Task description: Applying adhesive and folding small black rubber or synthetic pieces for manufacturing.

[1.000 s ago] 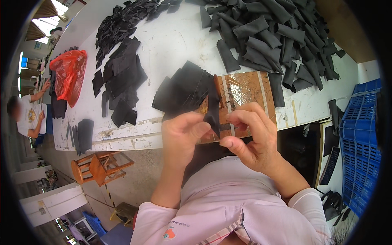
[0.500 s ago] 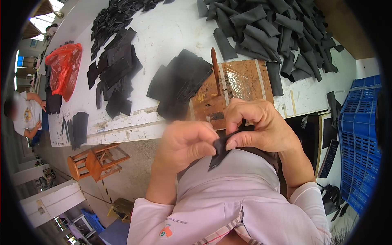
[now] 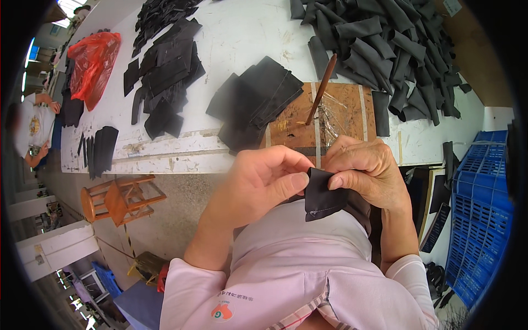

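Black fabric is held up in front of the shirt (image 3: 286, 242), between the two hands. By the right hand (image 3: 360, 173) the fabric piece (image 3: 324, 201) is pinched near its upper edge, with the thumb laid flat on its face and the fingers curled behind. By the left hand (image 3: 280, 179) its upper left edge is met with thumb and forefinger, set slightly apart at the tips; whether it is firmly held there cannot be told. From the grip the visible flap is hung down toward the torso, its long axis leaned slightly off upright and its hemmed lower end pointed at the body.

Both forearms are brought up from below the grip, the elbows spread and the wrists bent inward. The left palm is turned toward the right hand; the right knuckles are raised.

Just beyond the grip, a wooden board (image 3: 352, 102) is seen, crossed by a tilted brown stick (image 3: 323, 88). Left of it, stacked black pieces (image 3: 264, 91) are partly blurred. Farther right, a heap of rolled pieces (image 3: 379, 49) is cut off at the top. The fabric piece's upper right part is hidden by the right thumb and fingers.
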`<state>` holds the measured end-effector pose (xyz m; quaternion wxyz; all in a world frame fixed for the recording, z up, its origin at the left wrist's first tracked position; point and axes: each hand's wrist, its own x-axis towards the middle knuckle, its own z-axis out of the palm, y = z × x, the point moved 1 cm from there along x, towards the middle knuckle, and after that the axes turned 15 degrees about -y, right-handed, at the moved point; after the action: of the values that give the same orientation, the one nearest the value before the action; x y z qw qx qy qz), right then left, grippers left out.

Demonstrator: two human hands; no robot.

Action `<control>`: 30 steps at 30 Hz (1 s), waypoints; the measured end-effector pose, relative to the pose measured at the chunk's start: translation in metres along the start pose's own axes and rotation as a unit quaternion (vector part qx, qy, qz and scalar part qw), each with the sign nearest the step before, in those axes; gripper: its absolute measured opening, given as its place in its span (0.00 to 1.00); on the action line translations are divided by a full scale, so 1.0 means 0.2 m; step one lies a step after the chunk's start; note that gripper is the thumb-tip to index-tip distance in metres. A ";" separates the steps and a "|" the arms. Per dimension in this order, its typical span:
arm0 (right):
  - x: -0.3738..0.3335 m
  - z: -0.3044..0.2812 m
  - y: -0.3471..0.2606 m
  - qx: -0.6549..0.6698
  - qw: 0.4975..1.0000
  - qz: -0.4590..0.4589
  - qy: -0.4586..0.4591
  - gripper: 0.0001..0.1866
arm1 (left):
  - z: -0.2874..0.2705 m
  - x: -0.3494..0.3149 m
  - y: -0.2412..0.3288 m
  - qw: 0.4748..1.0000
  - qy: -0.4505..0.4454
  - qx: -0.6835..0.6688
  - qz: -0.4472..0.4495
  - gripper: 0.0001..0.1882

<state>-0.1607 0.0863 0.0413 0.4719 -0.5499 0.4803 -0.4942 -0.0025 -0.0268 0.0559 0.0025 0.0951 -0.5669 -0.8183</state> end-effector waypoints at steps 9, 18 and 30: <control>0.01 0.03 0.00 -0.072 0.997 -0.008 -0.024 0.11 | -0.07 -0.01 0.01 0.990 -0.063 -0.056 -0.114 0.05; 0.02 0.07 -0.04 -0.360 0.923 -0.057 0.124 0.17 | -0.01 0.00 -0.14 0.990 0.001 -0.138 0.041 0.05; 0.03 0.15 0.01 -0.281 0.941 -0.071 0.173 0.07 | 0.13 0.10 -0.20 0.829 0.278 0.460 0.156 0.02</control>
<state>-0.1311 0.0817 0.0378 0.1714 -0.5987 0.6339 -0.4586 -0.0222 0.0091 0.0241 0.2435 0.2190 -0.8601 -0.3910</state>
